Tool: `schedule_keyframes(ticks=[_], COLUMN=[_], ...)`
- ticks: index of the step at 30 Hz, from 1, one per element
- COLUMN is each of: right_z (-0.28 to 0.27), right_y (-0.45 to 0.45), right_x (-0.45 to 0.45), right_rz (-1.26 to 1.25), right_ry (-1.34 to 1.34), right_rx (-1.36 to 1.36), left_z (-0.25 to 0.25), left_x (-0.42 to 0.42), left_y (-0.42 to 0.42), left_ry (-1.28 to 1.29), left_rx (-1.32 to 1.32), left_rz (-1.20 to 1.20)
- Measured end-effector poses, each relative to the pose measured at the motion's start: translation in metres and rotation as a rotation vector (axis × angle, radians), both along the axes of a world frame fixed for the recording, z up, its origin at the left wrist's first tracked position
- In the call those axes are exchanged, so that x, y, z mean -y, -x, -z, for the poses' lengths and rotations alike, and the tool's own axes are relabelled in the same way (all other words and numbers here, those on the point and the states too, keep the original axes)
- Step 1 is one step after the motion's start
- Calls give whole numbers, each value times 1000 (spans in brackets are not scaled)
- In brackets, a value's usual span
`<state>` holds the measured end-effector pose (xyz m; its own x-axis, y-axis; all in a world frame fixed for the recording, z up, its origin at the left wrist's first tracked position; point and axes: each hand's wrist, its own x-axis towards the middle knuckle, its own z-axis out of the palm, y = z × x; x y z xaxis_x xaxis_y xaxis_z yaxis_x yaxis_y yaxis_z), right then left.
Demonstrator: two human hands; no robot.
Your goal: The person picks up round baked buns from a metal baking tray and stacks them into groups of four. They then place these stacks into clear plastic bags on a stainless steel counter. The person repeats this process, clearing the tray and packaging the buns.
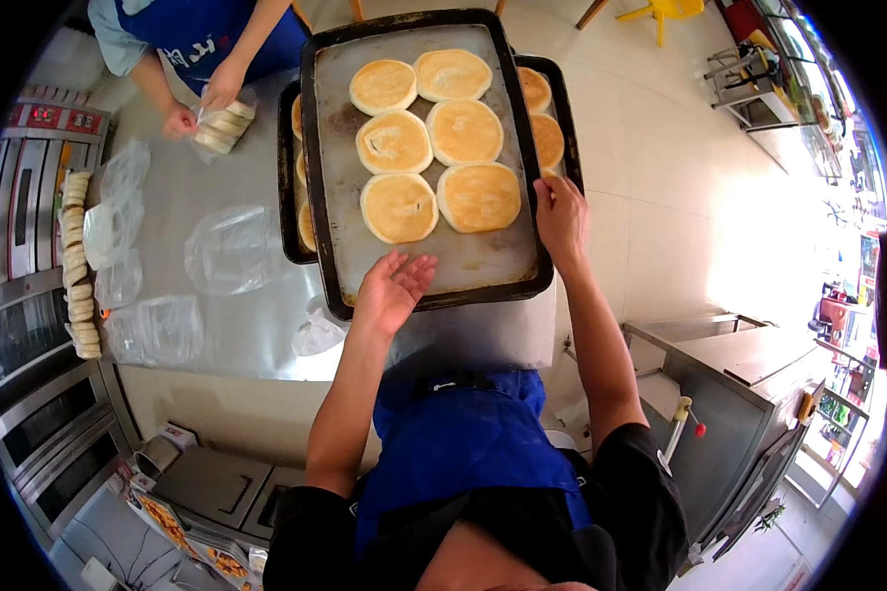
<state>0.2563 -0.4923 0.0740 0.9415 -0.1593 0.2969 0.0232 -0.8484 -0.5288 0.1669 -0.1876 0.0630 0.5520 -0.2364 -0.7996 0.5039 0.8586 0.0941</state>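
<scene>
A dark-rimmed metal baking tray point(480, 277) with several flat, browned round breads point(479, 197) lies on top of another tray point(290, 229), which also carries breads and shows on both sides. My left hand point(393, 292) is over the near edge of the upper tray, palm turned up and fingers loosely curled, holding nothing. At the upper tray's right rim is my right hand point(564, 214), its fingers bent at the edge; whether they grip the rim is hard to tell.
Across the steel table point(251, 332), a co-worker's hands point(222, 85) hold a plastic bag of breads point(225, 127). Clear plastic bags point(229, 250) lie at the left, beside a long row of stacked breads point(77, 273). Ovens point(26, 214) stand beyond; a steel cabinet point(717, 414) is at right.
</scene>
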Motion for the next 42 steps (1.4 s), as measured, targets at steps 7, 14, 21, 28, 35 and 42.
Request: schedule_keyframes(ticks=[7, 14, 21, 28, 35, 42], right_z=[13, 6, -30, -24, -31, -45], right_y=[-12, 1, 92, 156, 154, 121], right_x=[11, -1, -40, -115, -148, -13], right_rz=[-176, 1, -138, -680, -884, -101], right_ry=[202, 260, -205, -332, -472, -516], right_rx=[-120, -3, -39, -228, -261, -104], left_z=[42, -28, 74, 98, -48, -29], left_x=[20, -9, -112, -132, -20, 49], left_y=[-22, 55, 161, 203, 140, 40], left_ry=[114, -556, -2187, -1907, -776, 96], left_rx=[47, 300, 132, 239, 428, 157], left_rz=[-116, -257, 318, 396, 233, 90])
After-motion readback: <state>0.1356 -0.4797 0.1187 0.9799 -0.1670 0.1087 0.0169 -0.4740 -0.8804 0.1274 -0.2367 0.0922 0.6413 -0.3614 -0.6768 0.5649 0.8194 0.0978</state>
